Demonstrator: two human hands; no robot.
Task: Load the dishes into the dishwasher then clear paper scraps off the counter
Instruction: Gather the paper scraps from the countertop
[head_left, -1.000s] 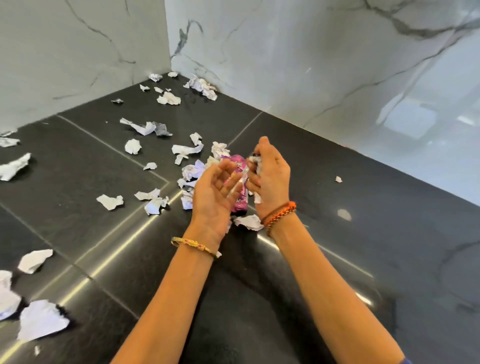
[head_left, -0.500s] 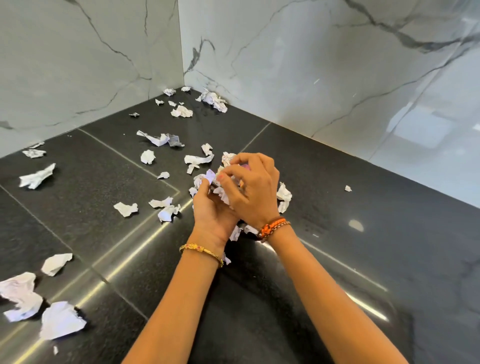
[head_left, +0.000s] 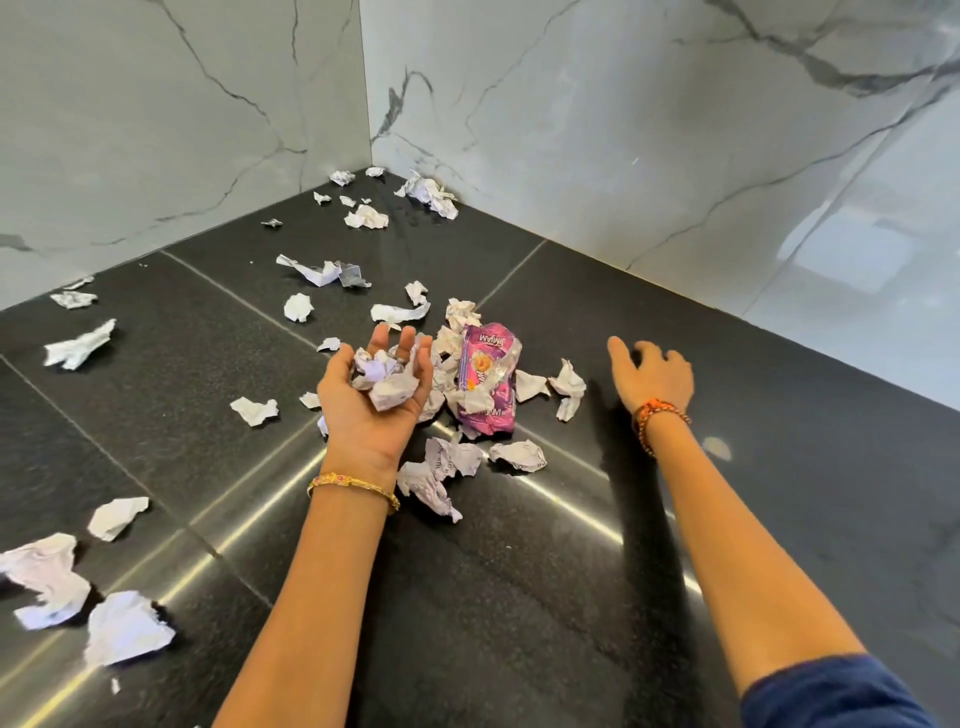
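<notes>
1. Scraps (head_left: 387, 382) cupped in upturned left hand (head_left: 376, 400), fingers curled loosely round the wad, held above worktop (head_left: 597, 597) near its middle.
2. More crumpled scraps (head_left: 441, 467) heaped just beside and beneath that hand, around a purple wrapper (head_left: 485, 384) lying flat.
3. Right hand (head_left: 652, 376) palm down, well apart to the right, fingers spread and relaxed, holding nothing; whether touching the surface, cannot tell.
4. Bangle (head_left: 353, 486) on left wrist, bead bands (head_left: 657, 415) on right.
5. Loose scraps strewn leftward and back into the corner (head_left: 428, 195); larger pieces (head_left: 124, 626) at near left.
6. Worktop dark, glossy, speckled stone in large slabs with thin seams.
7. Marble walls (head_left: 623, 130) white with grey veins, meeting at the far corner and bounding two sides.
8. Right half and near middle bare of litter.
</notes>
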